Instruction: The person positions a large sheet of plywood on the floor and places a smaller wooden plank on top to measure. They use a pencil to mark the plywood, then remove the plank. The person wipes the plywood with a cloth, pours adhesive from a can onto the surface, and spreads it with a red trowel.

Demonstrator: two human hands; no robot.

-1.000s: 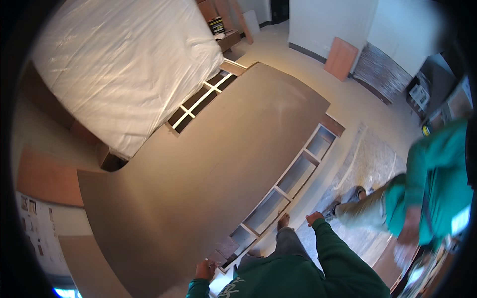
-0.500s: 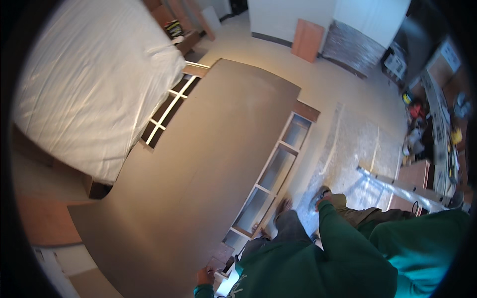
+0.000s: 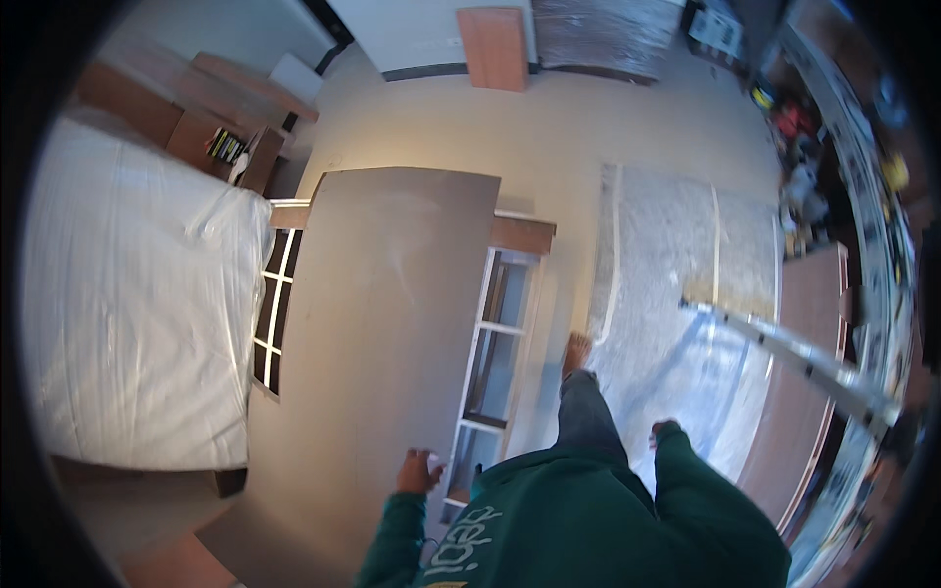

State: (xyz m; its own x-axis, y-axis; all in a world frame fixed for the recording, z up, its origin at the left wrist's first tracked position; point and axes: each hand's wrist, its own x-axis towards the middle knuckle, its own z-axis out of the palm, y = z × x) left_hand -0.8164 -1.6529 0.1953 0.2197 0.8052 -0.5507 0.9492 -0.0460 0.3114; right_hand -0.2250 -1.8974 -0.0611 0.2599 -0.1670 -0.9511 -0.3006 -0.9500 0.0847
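A large flat brown panel [image 3: 382, 333] lies over a wooden frame with open compartments [image 3: 497, 328], which shows along its right side. My left hand [image 3: 419, 473] is over the panel's near right part, close to the frame. Its fingers are curled, with a small pale thing at the fingertips that I cannot make out. My right hand [image 3: 666, 429] is low at my right side, above the plastic-covered floor. The green sleeve and the angle hide most of its fingers. My bare foot [image 3: 578, 351] stands beside the frame.
A plastic-wrapped bulky piece [image 3: 147, 314] stands left of the panel. Clear sheeting [image 3: 657, 255] covers the floor at right, where a metal ladder [image 3: 784, 353] juts in beside a reddish-brown board [image 3: 804, 363]. Another board [image 3: 493, 49] leans on the far wall. Tools clutter the right shelf.
My view has turned, so the panel now runs nearly straight away from me. My left hand has moved from the panel's near edge to over its surface. A brown-trousered leg at right is gone from view.
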